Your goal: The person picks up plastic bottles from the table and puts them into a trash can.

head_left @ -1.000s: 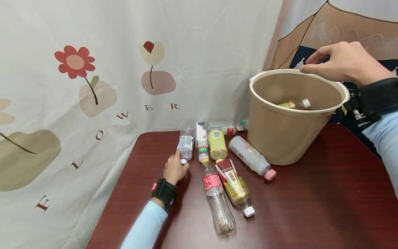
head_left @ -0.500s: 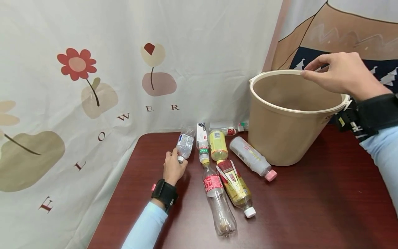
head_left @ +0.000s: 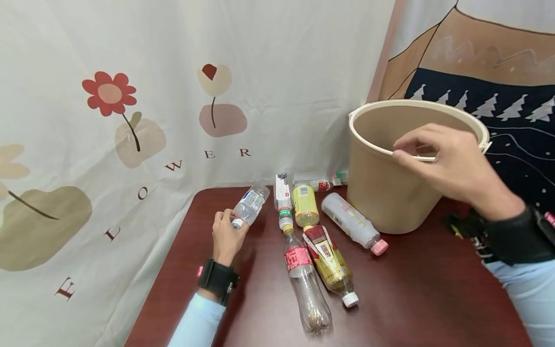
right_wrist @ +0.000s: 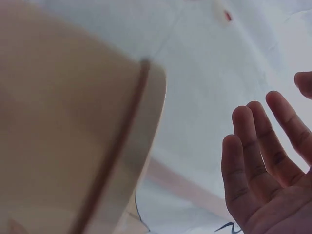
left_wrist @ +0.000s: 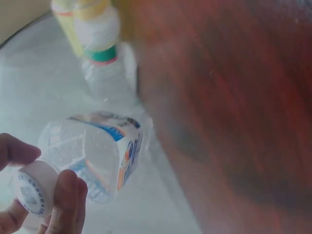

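Note:
My left hand pinches a clear plastic bottle at its white cap, with thumb and fingertips round the cap in the left wrist view. The bottle tilts away from me, its base pointing to the back of the table and its blue-and-white label showing. My right hand is in front of the near rim of the beige bucket in the head view. In the right wrist view its fingers are spread loosely with nothing between them, beside the bucket's wall.
On the dark red table lie a red-labelled bottle, a tea bottle, a pink-capped bottle, a yellow-labelled bottle, a green-banded bottle and a clear bottle along the back. A printed curtain hangs behind.
My left hand has drawn the clear bottle left and toward me, turning it on a slant. My right hand has come down from the bucket's far rim to in front of its near rim.

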